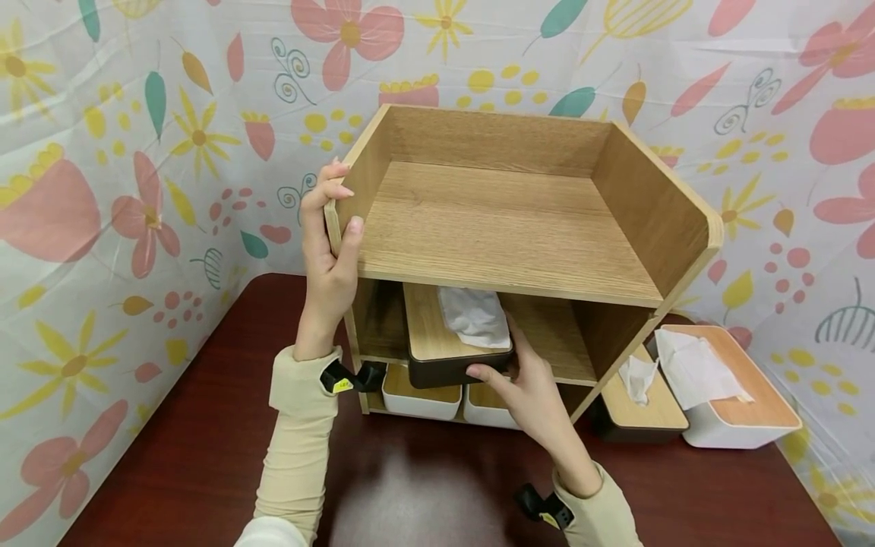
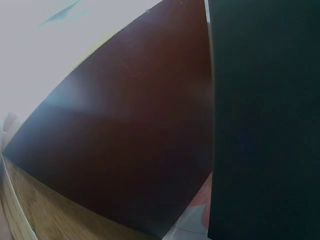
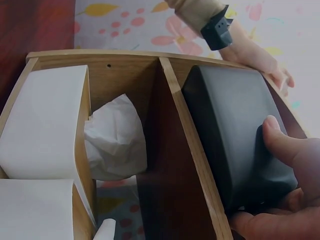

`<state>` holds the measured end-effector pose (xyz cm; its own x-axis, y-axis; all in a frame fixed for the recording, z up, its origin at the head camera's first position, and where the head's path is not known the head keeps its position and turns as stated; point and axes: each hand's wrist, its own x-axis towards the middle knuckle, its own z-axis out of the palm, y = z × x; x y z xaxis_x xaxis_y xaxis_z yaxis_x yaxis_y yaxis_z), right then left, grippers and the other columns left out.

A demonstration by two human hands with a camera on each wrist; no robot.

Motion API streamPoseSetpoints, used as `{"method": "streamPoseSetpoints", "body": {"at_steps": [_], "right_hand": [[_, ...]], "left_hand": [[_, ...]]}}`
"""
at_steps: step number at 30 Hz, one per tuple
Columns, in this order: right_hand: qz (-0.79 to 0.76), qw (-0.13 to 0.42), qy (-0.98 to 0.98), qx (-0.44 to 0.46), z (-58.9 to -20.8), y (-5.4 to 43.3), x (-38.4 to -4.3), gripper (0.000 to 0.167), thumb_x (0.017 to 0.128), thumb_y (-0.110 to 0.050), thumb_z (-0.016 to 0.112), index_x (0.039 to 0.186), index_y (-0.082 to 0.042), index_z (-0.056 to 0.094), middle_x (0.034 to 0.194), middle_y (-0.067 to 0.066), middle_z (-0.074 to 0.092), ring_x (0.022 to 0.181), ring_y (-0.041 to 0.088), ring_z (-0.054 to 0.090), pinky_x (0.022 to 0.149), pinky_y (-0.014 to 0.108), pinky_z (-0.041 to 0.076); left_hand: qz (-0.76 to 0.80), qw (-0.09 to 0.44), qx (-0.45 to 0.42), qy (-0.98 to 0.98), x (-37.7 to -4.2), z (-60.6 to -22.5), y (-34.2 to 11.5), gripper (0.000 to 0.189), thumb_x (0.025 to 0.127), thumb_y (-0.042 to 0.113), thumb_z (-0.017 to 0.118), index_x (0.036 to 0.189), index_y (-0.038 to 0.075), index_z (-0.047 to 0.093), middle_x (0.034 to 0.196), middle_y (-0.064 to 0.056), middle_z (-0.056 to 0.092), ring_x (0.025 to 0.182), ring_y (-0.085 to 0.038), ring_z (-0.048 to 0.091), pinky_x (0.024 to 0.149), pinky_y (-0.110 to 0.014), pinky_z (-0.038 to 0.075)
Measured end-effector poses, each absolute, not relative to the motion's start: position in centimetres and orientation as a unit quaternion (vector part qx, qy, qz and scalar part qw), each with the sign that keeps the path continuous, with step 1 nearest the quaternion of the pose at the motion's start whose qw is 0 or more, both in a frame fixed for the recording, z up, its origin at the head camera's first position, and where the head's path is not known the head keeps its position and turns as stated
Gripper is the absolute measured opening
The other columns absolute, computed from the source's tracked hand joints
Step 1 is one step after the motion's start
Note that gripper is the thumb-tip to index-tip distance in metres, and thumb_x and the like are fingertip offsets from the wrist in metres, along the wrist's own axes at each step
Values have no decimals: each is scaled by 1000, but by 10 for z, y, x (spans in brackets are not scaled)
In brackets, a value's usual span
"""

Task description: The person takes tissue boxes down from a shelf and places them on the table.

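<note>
A wooden desktop shelf [image 1: 492, 228] stands on the table. My left hand [image 1: 328, 281] grips the top of its left side panel, thumb on the inner face and fingers over the edge. My right hand [image 1: 533, 387] holds a black tissue box [image 1: 437, 372] with a wood-look lid by its right front end. This box sits partly inside the middle compartment, its front sticking out, and white tissue [image 1: 473, 315] lies on the lid. In the right wrist view the thumb presses the black box's side. Below are two white tissue boxes [image 1: 418, 403] in the bottom compartment.
Right of the shelf, another black tissue box [image 1: 645, 395] and a larger white tissue box [image 1: 738, 425] stand on the dark red table [image 1: 198, 448]. A flower-patterned cloth [image 1: 205, 137] hangs behind. The left wrist view is mostly a dark surface.
</note>
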<state>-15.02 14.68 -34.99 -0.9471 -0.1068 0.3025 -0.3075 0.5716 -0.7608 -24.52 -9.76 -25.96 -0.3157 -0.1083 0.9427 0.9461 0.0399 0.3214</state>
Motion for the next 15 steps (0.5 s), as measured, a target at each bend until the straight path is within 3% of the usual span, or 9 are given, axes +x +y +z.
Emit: {"method": "streamPoseSetpoints", "body": {"at_steps": [3,6,10,15], "right_hand": [[451,113,-878,110,-351,146,-149,90,80,-26,77,153,-11,26,100,9,60,65,10,46,56,21,40],[477,115,-866,101,-351,143,-146,90,80,-26,78,152,-13,27,124,9,59,81,12,56,63,20,46],[497,140,-853,79,-351,136,-139,92,77,-26,81,151,-12,28,142,9,49,113,16,57,85,27,51],[484,205,-848,60,-351,118,-131,102,72,-24,84,150,-6,22,145,11,45,129,23,49,102,41,42]], "left_hand": [[-585,451,-372,-563,-246,-261,-97,28,88,8,44,112,-7,40,134,-1,45,140,-30,32,118,-47,24],[-585,450,-370,-564,-246,-262,-97,28,88,8,44,112,-7,40,134,-3,45,139,-31,32,118,-47,24],[-586,452,-370,-562,-245,-261,-97,28,88,7,44,112,-7,40,133,-7,46,139,-29,33,118,-47,24],[-589,449,-373,-558,-245,-260,-97,28,88,7,44,112,-7,40,134,-5,45,140,-29,32,118,-47,24]]}}
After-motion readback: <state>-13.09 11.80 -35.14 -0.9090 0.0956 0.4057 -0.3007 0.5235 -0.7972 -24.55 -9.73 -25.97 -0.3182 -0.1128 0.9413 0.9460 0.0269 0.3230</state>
